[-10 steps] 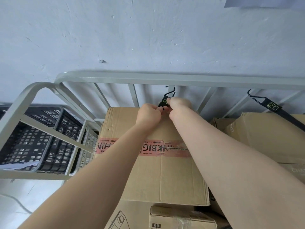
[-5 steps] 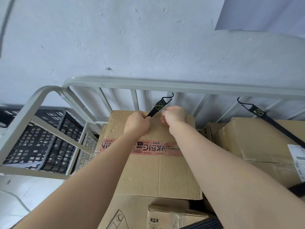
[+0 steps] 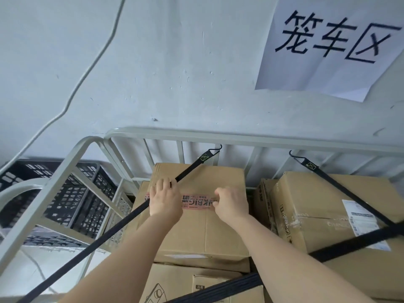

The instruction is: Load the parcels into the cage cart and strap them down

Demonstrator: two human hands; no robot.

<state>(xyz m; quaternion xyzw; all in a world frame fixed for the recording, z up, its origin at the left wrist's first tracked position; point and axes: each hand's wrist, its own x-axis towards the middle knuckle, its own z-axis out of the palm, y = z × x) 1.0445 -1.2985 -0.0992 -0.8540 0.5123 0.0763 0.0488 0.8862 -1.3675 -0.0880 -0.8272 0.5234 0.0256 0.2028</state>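
Left hand (image 3: pixel 166 200) grips the black strap (image 3: pixel 113 229), hooked to the cage cart (image 3: pixel 240 137) rail; right hand (image 3: pixel 229 204) curls over the taped cardboard box (image 3: pixel 203 232) — grip unclear. Scuffed pale wall (image 3: pixel 175 62) behind — paper sign (image 3: pixel 328 51).

Beneath the left hand (image 3: pixel 166 201), the box (image 3: pixel 203 232) is matt brown cardboard sealed with glossy pink tape (image 3: pixel 196 201). The strap (image 3: pixel 122 224) in that hand is black woven cloth. Beyond it, the cage cart rail (image 3: pixel 240 136) is smooth grey-painted metal.
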